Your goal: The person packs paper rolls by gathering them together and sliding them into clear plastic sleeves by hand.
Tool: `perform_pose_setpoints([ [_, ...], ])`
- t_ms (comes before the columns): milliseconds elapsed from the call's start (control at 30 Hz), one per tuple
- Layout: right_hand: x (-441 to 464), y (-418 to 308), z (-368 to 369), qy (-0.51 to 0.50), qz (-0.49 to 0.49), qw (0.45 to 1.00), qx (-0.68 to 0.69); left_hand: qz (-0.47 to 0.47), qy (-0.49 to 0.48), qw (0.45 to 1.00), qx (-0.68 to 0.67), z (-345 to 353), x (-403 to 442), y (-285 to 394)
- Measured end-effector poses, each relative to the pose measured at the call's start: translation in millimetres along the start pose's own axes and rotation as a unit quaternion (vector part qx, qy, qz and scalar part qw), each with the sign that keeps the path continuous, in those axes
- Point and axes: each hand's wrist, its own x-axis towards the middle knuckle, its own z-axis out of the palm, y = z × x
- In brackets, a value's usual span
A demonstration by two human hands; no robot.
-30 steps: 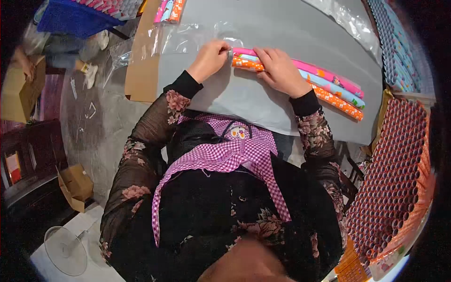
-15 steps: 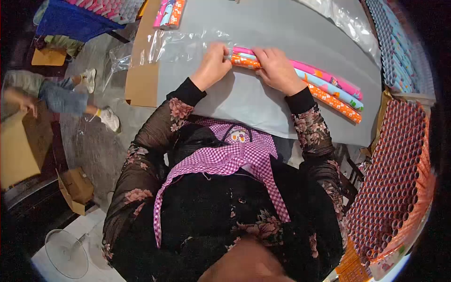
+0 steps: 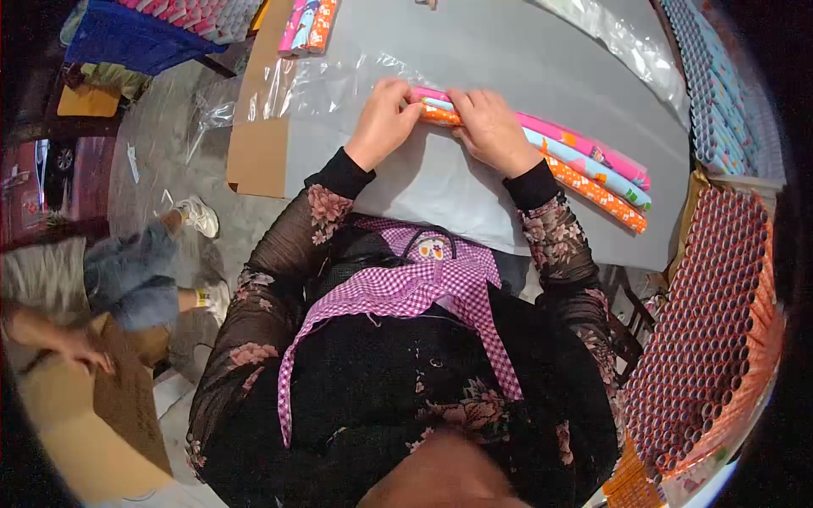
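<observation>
Pink, light blue and orange rolls of wrapping paper (image 3: 593, 171) lie side by side, slanting down to the right across the grey tabletop (image 3: 339, 161). My left hand (image 3: 383, 123) is closed at their left end, where a clear plastic sleeve (image 3: 326, 85) stretches off to the left. My right hand (image 3: 491, 127) wraps over the rolls a little further right, its thumb near the orange one. Only a short stretch of the rolls shows between my hands. Whether the plastic covers that end, I cannot tell.
Another set of wrapping paper rolls (image 3: 308, 25) lies at the table's far left. Clear plastic (image 3: 627, 42) rests at the back right. Stacked rolls (image 3: 694, 330) stand right of the table. On the left, a person (image 3: 127, 271) walks beside a cardboard box (image 3: 59, 406).
My right hand has shifted slightly left along the rolls, and my hands are a little closer together. The person at the left has moved nearer with the box.
</observation>
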Motion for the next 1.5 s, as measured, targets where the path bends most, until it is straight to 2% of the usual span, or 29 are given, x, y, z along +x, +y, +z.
perform_pose_setpoints([
  [233,6,2,0,0.013,0.010,1.000,-0.003,-0.023,0.043,0.996,-0.075,9,0,6],
  [333,7,1,-3,0.009,0.010,1.000,-0.004,-0.048,0.024,0.993,-0.101,5,5,8],
  [433,9,1,-1,0.025,0.006,1.000,0.006,-0.076,-0.079,0.983,-0.146,-2,12,11],
  [600,7,5,0,0.037,-0.010,0.999,0.011,-0.058,-0.059,0.990,-0.118,6,11,26],
  [700,8,4,-1,0.023,-0.005,1.000,0.013,-0.036,-0.065,0.996,-0.045,8,5,28],
  [800,14,3,-7,0.029,0.009,0.999,0.013,-0.001,-0.012,1.000,-0.012,9,-4,33],
  [867,18,5,-12,0.035,0.014,0.999,0.005,0.031,0.084,0.996,-0.018,5,-15,43],
  [900,19,5,-11,0.049,0.006,0.999,0.007,0.011,0.102,0.989,-0.105,3,-23,45],
  [933,20,4,-13,0.049,0.004,0.999,0.005,0.011,0.105,0.989,-0.106,0,-31,47],
  [967,21,2,-17,0.046,0.009,0.999,0.008,-0.140,0.068,0.962,-0.226,-4,-40,49],
  [1000,23,-2,-20,0.043,0.012,0.999,0.011,-0.285,0.030,0.897,-0.337,-10,-46,48],
  [1033,25,-1,-19,0.036,0.012,0.999,-0.004,-0.320,0.031,0.817,-0.479,-4,-50,31],
  [1067,26,-5,-21,0.033,0.008,0.999,-0.005,-0.321,0.035,0.815,-0.481,-2,-45,24],
  [1133,28,-12,-30,0.037,0.014,0.999,0.010,-0.303,0.074,0.612,-0.726,4,-31,15],
  [1200,25,-11,-24,0.039,0.007,0.999,0.007,-0.288,0.101,0.591,-0.747,8,-14,19],
  [1267,23,-9,-24,0.042,0.001,0.999,0.006,-0.226,0.047,0.580,-0.781,20,3,15],
  [1333,22,-11,-25,0.033,0.004,0.999,0.006,-0.224,0.089,0.575,-0.781,36,13,20],
  [1400,23,-12,-26,0.033,0.005,0.999,0.007,-0.279,0.142,0.579,-0.753,42,17,28],
  [1433,23,-12,-26,0.032,0.009,0.999,0.002,-0.268,0.128,0.562,-0.772,43,16,31],
  [1500,23,-13,-29,0.041,0.009,0.999,-0.010,-0.284,0.128,0.571,-0.760,45,16,33],
])
